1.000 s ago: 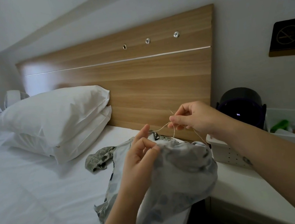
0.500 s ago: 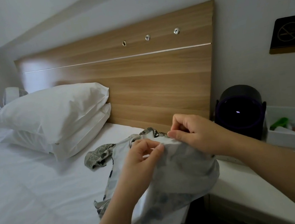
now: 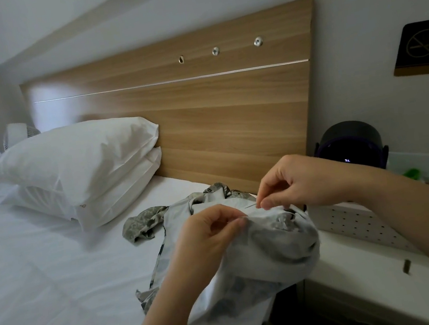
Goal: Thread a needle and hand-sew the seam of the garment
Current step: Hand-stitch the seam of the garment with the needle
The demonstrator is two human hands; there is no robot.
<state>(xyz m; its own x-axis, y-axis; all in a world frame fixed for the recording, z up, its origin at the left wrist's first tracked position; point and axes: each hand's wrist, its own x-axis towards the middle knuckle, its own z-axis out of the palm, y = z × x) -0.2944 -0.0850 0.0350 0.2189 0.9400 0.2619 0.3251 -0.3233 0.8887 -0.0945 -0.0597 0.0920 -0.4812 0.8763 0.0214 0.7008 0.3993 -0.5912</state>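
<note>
Bed (image 3: 43, 269): the work is carried at its right edge, near the headboard (image 3: 200, 109).
Garment (image 3: 270, 253): it is bunched and lifted so the seam (image 3: 256, 211) can be seen.
Left hand (image 3: 209, 234): the grip is clamped on a fold of cloth, so the seam is held tight.
Right hand (image 3: 301, 183): the grip is pinched on the needle (image 3: 252, 206), just above the fold.
Needle: it is laid almost flat on the seam, likely for a stitch to be pushed through.
</note>
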